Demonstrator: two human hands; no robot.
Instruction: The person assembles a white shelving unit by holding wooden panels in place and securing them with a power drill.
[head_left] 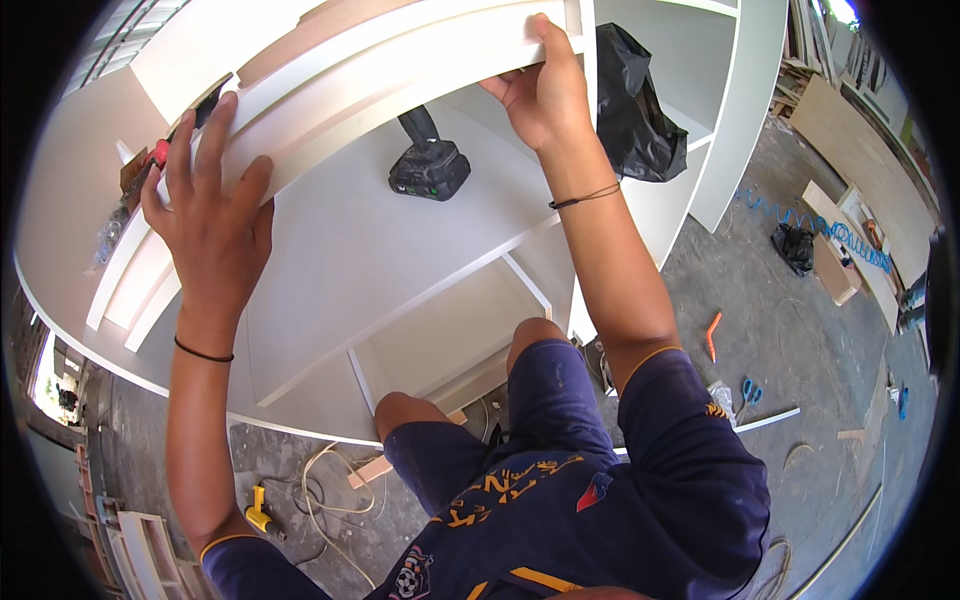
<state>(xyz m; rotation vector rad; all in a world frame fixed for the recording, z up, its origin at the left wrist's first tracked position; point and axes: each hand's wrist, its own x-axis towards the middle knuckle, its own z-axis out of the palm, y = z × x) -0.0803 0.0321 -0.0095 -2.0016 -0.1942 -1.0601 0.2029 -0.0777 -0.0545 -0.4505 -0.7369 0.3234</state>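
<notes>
A long white panel with a stepped profile runs across the upper part of a white cabinet. My left hand lies over its left end, fingers stretched and spread on the surface, thumb near the lower edge. Toward the panel's right end, my right hand grips it, thumb up on the front and the other fingers curled underneath, partly hidden. Between my hands a black cordless power tool stands on its battery on the cabinet's inner board. The panel covers the tool's top.
A black plastic bag hangs in the right compartment. On the grey floor lie an orange-handled tool, blue-handled scissors, a blue coiled hose and a yellow power tool with cables. Wooden boards lean at the far right.
</notes>
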